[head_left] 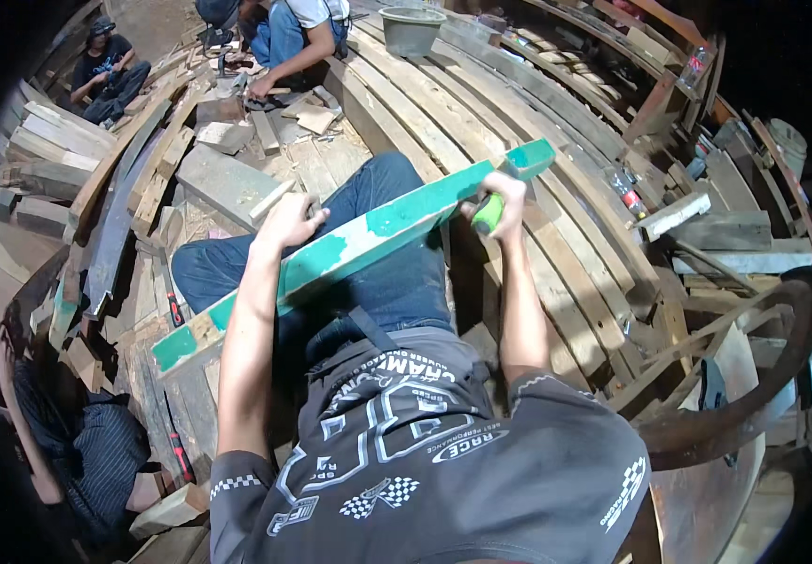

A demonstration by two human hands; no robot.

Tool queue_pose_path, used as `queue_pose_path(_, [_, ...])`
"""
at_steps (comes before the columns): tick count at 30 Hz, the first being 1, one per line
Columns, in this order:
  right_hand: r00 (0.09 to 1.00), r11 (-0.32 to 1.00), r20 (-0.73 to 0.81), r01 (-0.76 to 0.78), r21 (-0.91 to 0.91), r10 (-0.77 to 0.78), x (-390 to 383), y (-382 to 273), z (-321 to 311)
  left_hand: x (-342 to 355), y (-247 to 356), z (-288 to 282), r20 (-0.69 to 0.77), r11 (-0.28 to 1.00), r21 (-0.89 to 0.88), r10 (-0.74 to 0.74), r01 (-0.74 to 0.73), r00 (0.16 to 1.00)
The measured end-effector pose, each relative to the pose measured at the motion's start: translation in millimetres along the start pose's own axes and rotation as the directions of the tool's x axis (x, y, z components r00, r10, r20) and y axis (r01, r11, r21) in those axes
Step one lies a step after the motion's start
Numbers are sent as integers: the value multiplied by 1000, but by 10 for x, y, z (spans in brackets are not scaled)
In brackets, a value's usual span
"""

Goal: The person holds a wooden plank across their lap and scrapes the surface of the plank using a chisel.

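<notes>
Across my lap lies a long wooden plank [406, 214] with patchy green paint, slanting from lower left to upper right. Curled in my right hand [504, 199] is the bright green handle of a tool [488, 214]; the hand rests against the plank near its upper right end, and the tool's working end is hidden. My left forearm passes over the plank. Closed just beyond its far edge is my left hand [288, 223]; what its fingers hold, if anything, is hidden.
Long beams [556, 226] run along my right. A grey bucket [411, 33] stands at the far end. Red-and-black hand tools [180, 458] lie at my left. A person in a white shirt [307, 38] works ahead; others sit far left [105, 70] and near left [95, 451].
</notes>
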State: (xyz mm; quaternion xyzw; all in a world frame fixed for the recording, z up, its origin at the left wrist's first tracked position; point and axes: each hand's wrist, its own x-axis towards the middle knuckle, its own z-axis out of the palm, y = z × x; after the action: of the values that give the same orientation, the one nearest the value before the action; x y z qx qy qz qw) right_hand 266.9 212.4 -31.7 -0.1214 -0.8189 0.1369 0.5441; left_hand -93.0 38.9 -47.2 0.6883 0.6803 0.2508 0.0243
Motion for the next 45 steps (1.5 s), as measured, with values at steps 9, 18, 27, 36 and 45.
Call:
queue_pose_path(9, [980, 987, 121, 151, 45, -156, -65, -155, 120, -34, 22, -12, 3, 999, 10, -38, 38, 999])
queue_pose_path(18, [925, 976, 314, 215, 29, -213, 19, -353, 484, -30, 43, -26, -28, 1000, -4, 1, -1, 1000])
queue_pose_path(27, [991, 991, 14, 134, -24, -134, 89, -145, 472, 59, 78, 4, 33, 1000, -11, -18, 19, 999])
queue_pose_path(36, [1000, 978, -12, -2, -208, 0, 42, -3, 323, 3, 146, -60, 6, 999, 20, -37, 37, 999])
queue_pose_path(45, [998, 985, -54, 15, -171, -25, 203, 16, 146, 3, -2, -3, -25, 995, 57, 89, -87, 996])
